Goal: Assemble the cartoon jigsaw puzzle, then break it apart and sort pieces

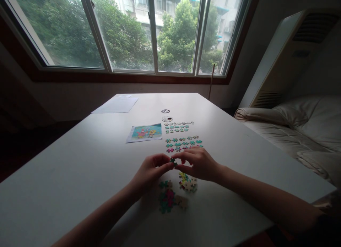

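My left hand (151,170) and my right hand (199,163) meet above the white table (80,162), both pinching a small dark green puzzle piece (173,161) between their fingertips. Below my hands lie two small joined clusters of puzzle pieces (167,197), one teal and pink, the other (188,183) yellow and pale. Beyond my hands, loose pieces lie sorted in rows (183,142), with a second group (178,126) farther back. A colourful cartoon reference picture (145,132) lies flat to the left of those rows.
Two small round objects (167,118) sit behind the pieces, and a sheet of paper (115,105) lies at the table's far left. A wide window (133,30) fills the back wall. A bed with pale bedding (298,126) and a white unit (290,55) stand right.
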